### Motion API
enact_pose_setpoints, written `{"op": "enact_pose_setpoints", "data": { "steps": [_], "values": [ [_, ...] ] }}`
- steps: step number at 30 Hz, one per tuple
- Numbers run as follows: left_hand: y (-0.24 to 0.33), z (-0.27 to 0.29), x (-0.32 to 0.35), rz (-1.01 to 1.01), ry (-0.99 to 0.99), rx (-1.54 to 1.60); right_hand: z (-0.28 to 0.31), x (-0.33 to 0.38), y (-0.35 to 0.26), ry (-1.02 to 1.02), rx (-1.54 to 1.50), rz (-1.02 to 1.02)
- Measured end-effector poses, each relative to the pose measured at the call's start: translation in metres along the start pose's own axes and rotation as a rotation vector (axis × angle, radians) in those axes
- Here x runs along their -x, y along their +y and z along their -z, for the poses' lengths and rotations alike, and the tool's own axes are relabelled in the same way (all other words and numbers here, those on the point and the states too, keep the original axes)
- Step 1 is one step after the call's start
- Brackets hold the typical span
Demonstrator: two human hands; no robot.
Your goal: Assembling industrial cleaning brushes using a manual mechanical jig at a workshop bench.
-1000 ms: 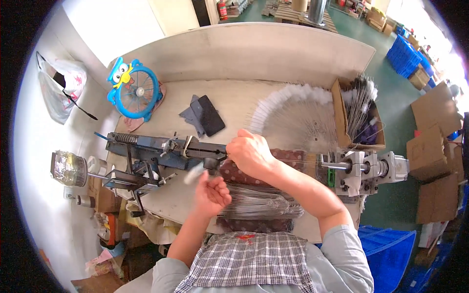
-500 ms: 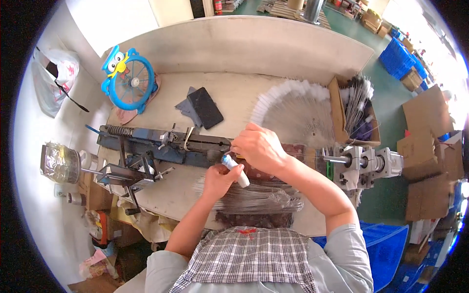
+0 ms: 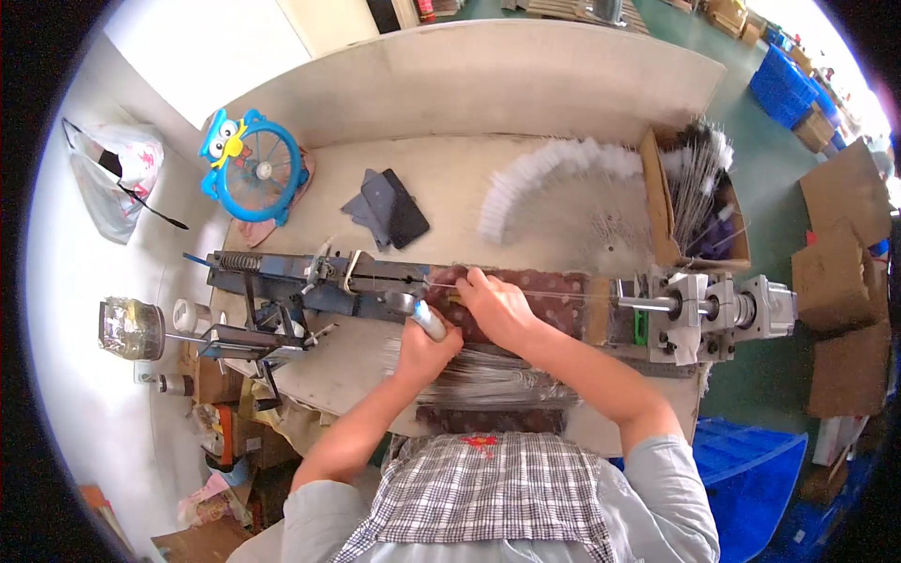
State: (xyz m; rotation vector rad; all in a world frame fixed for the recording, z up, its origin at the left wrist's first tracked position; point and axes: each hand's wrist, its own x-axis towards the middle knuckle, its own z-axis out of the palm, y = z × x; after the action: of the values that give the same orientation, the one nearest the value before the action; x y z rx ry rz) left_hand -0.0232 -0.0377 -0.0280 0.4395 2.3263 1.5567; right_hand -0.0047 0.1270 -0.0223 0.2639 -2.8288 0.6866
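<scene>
My left hand (image 3: 430,355) is wrapped round the white handle (image 3: 429,321) of a hammer-like tool, which has a blue band and a rounded grey head (image 3: 400,302). This head lies against the front side of a long dark metal fixture (image 3: 375,279). My right hand (image 3: 496,305) is closed, its fingertips pinched near the fixture's right end, where a thin wire (image 3: 563,296) runs in from the right. A small yellow piece (image 3: 454,298) shows beside those fingers; the fingertips partly hide what they grip. Below my hands lies a bundle of thin metal wires (image 3: 497,375).
To the right stands a motor-driven spindle (image 3: 694,305). White-tipped wire brushes (image 3: 563,164) fan out at the back, beside a cardboard box (image 3: 662,192). A blue toy-faced fan (image 3: 258,169) and a dark phone (image 3: 405,216) sit behind the fixture. A cranked metal frame (image 3: 249,342) stands left.
The handle in my left hand has shifted left, and more of it is covered by my fingers. My right hand has lowered slightly and turned. The whole view has shifted a little.
</scene>
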Motion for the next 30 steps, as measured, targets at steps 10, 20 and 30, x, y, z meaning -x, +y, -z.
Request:
{"op": "enact_pose_setpoints", "data": {
  "steps": [10,20,30],
  "values": [
    [-0.063,0.106,0.045,0.439,0.427,0.838,0.03,0.016,-0.008,-0.074,-0.087,0.149],
    [-0.088,0.149,0.053,0.471,0.558,1.048,0.042,0.018,-0.015,-0.144,-0.095,0.069],
    [-0.027,0.076,0.055,0.272,0.421,0.826,0.106,0.018,-0.02,0.035,-0.14,0.055]
  ]
}}
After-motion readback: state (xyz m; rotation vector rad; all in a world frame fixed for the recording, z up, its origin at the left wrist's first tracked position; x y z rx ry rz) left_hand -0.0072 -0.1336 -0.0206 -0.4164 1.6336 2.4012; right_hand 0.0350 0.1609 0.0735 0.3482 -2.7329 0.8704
